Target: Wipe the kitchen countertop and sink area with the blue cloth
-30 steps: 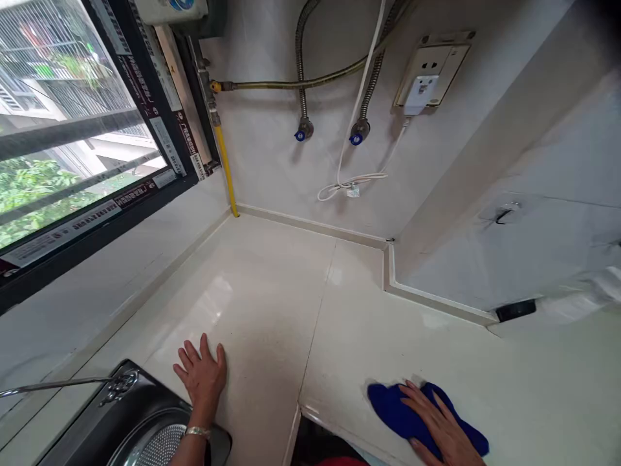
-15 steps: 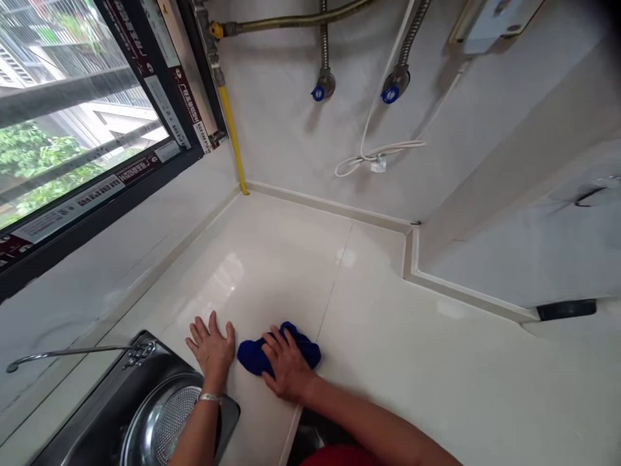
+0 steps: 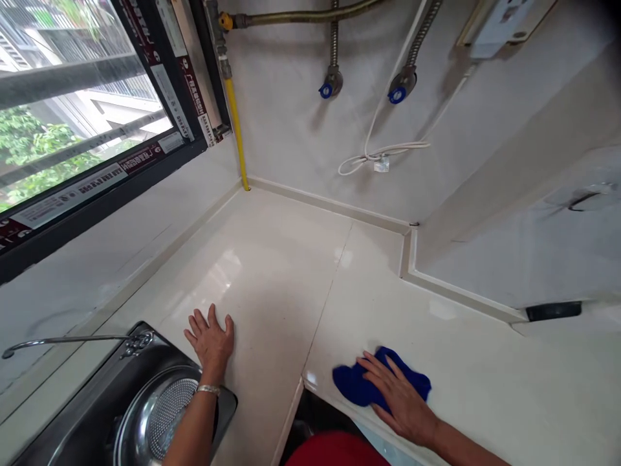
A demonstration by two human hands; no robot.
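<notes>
A dark blue cloth [image 3: 356, 385] lies on the cream countertop [image 3: 272, 272] near its front edge. My right hand [image 3: 400, 401] presses flat on the cloth, fingers stretched out over it. Resting flat on the counter beside the sink, my left hand [image 3: 211, 340] has its fingers spread and holds nothing. A silver bracelet [image 3: 207, 389] sits on that wrist.
A steel sink [image 3: 121, 401] with a perforated colander [image 3: 167, 424] and a thin tap spout [image 3: 58, 340] is at the lower left. A window [image 3: 72, 116] lines the left wall. A yellow pipe [image 3: 237, 142], two blue valves [image 3: 326, 89] and a coiled white cord [image 3: 373, 155] are on the back wall.
My right hand slid the blue cloth from beside my left hand to the right along the front edge. My left hand stayed put.
</notes>
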